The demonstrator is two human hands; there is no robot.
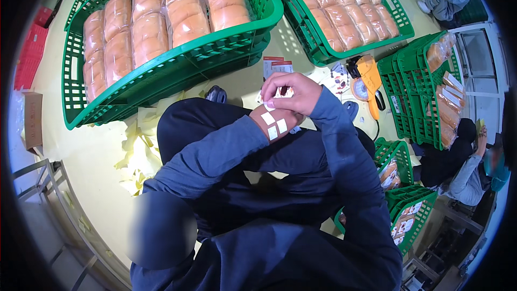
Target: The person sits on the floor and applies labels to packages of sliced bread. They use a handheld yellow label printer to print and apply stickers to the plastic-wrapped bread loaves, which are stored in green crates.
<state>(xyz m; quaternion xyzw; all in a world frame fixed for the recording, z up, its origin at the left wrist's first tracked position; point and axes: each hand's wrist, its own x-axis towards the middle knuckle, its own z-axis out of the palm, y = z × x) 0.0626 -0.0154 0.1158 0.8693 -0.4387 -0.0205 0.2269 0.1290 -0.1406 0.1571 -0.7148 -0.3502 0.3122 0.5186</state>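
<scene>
My left hand (280, 120) is held over my crossed legs, with several small white stickers (272, 124) stuck on its back near the wrist. Its fingers are mostly hidden, so I cannot tell how they are bent. Above it, my right hand (295, 92) bends down with thumb and forefinger pinched at a small white sticker (268, 106) at the edge of the left hand. Just beyond the hands, printed red-and-white cards (280, 66) lie on the floor.
Green crates of bagged bread rolls stand at the far left (177, 56) and far right (344, 48). More green crates (412, 91) are stacked on the right. A yellow label gun (369, 78) lies nearby. Crumpled yellowish paper (141, 153) is at left; another person (466, 178) sits at right.
</scene>
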